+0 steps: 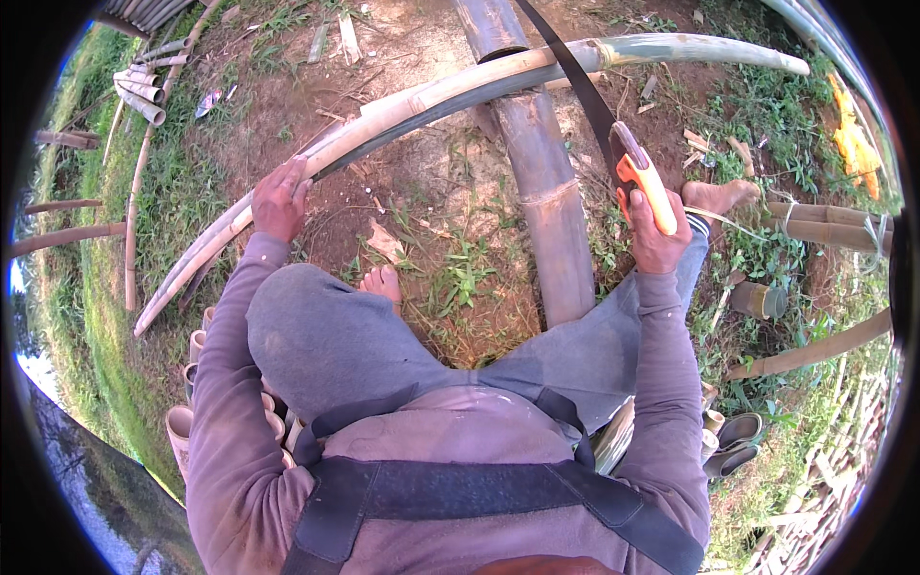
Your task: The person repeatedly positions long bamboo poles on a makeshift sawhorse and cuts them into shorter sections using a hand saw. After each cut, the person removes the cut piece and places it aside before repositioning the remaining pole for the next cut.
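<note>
My left hand (279,199) is closed round a long split bamboo strip (422,96), left of the middle. The strip runs from the lower left to the upper right and crosses over a thick bamboo pole (546,182) that lies lengthwise in front of me. A handsaw (581,81) with a dark blade and an orange handle is in my right hand (659,230), whose fingers wrap the handle. Its blade points up and away, passing across the strip just right of the pole in this view. Whether blade and strip touch, I cannot tell.
My bare feet rest on soil and grass either side of the pole. Cut bamboo tubes (144,91) lie at the far left. Tied bamboo poles (829,225) and an orange cloth or bag (853,139) are at the right. Bamboo scraps (385,240) litter the ground.
</note>
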`<state>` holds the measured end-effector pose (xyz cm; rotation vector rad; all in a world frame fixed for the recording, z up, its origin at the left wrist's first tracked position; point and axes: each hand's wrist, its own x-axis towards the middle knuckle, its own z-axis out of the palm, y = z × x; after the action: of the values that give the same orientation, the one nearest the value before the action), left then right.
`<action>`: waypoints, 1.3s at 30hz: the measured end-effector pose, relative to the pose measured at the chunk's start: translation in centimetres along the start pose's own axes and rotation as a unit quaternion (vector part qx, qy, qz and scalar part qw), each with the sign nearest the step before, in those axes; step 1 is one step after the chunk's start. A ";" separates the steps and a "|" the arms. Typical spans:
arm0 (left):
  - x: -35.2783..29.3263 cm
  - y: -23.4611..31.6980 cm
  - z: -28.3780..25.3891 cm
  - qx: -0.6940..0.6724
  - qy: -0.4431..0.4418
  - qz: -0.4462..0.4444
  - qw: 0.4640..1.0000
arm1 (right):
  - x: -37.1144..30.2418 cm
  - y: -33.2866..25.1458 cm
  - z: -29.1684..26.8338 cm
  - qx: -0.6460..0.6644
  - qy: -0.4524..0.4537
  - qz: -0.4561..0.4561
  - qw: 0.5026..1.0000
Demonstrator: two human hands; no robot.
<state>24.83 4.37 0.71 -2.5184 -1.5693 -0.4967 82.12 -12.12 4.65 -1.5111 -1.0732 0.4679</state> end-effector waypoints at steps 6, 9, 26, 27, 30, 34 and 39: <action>-0.2 0.5 -0.6 -0.003 0.006 0.004 1.000 | -5.0 0.9 -4.2 -0.023 -0.009 0.008 1.000; -0.1 0.6 -0.3 -0.010 0.016 0.001 1.000 | -3.7 0.1 -1.9 0.013 0.008 -0.001 1.000; -5.9 4.7 -1.0 -0.012 0.014 -0.016 1.000 | 1.3 0.3 4.2 0.050 0.029 -0.012 0.998; -3.7 5.6 -1.6 0.029 0.005 -0.022 0.999 | 1.1 0.3 4.2 0.046 0.029 -0.013 0.998; 1.9 5.0 -2.3 0.043 -0.027 -0.043 0.998 | 1.2 0.8 3.9 0.039 0.019 -0.011 0.999; 5.4 1.6 -0.3 0.020 -0.217 -0.120 0.969 | 1.0 0.5 3.5 0.052 0.013 0.026 0.998; 7.4 1.0 -0.6 0.056 -0.322 -0.132 0.936 | 1.4 -0.7 4.5 -0.017 0.023 -0.019 0.999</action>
<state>28.63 10.01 3.84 -2.5256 -2.0804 0.4461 79.08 -8.49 4.52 -1.5216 -1.0772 0.3887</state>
